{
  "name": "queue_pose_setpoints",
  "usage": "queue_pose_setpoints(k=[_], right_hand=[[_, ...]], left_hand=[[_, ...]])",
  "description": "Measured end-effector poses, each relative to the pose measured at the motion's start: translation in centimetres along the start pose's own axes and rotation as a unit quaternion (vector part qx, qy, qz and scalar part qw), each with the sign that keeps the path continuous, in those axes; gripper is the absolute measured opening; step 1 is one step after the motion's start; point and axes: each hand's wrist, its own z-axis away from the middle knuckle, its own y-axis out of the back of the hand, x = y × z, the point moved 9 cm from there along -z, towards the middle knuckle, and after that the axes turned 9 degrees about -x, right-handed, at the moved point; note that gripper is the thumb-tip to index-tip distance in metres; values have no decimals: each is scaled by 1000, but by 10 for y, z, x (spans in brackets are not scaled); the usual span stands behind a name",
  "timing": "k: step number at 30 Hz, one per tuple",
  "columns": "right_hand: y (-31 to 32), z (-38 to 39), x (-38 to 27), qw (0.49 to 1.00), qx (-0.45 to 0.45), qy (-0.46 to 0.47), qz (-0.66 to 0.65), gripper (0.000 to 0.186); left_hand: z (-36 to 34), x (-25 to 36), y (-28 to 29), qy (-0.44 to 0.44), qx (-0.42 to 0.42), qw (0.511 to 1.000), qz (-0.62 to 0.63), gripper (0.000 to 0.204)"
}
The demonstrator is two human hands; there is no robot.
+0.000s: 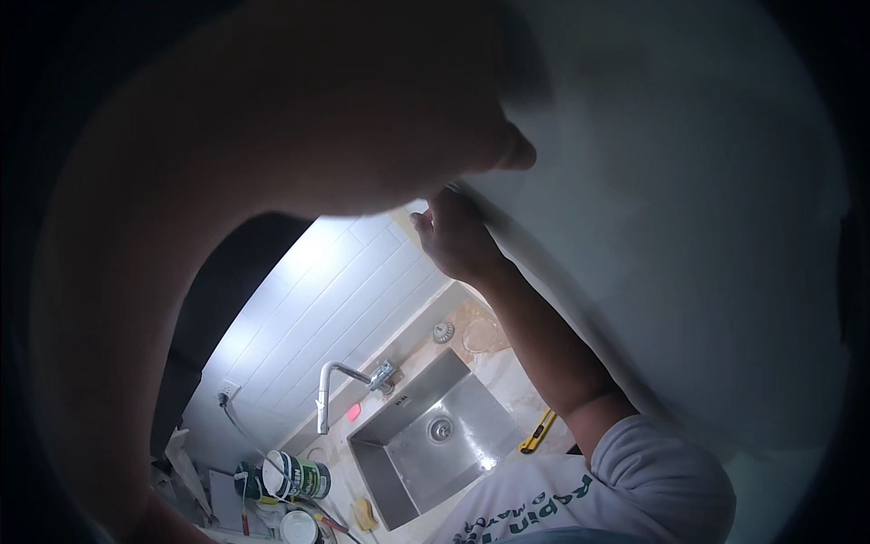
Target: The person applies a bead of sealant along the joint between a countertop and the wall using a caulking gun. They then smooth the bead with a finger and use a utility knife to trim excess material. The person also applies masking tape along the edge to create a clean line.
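Observation:
My left arm sweeps up close and dark from the lower left, and my left hand (471,140) lies against the pale wall surface (652,227) at the top. One fingertip juts out to the right; the other fingers are lost in shadow. Just below it my right hand (458,240) is raised at the edge of this wall, beside the white tiles (335,263). Its fingers are curled, with the thumb side toward the tiles. Something thin and pale shows by the knuckles, partly hidden, and I cannot make out what it is.
Below are a steel sink (439,444) and a chrome tap (362,374). A yellow utility knife (537,432), a pink item (353,412) and a yellow sponge-like piece (364,514) lie on the counter. Paint-type tubs (294,476) and tools crowd the lower left, near a plugged socket (228,392).

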Motion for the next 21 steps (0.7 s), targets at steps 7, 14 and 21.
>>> queue_pose_setpoints(k=[7, 14, 21], right_hand=[[-13, -14, 2, 997, -67, -47, -2, 91], [-15, -16, 1, 996, -73, -45, 4, 92], [-10, -15, -2, 994, -91, -65, 8, 91]], left_hand=[[27, -67, 14, 153, -18, 986, -67, 29], [31, -142, 7, 254, -74, 952, -153, 28], [22, -188, -17, 276, -103, 937, -185, 22]])
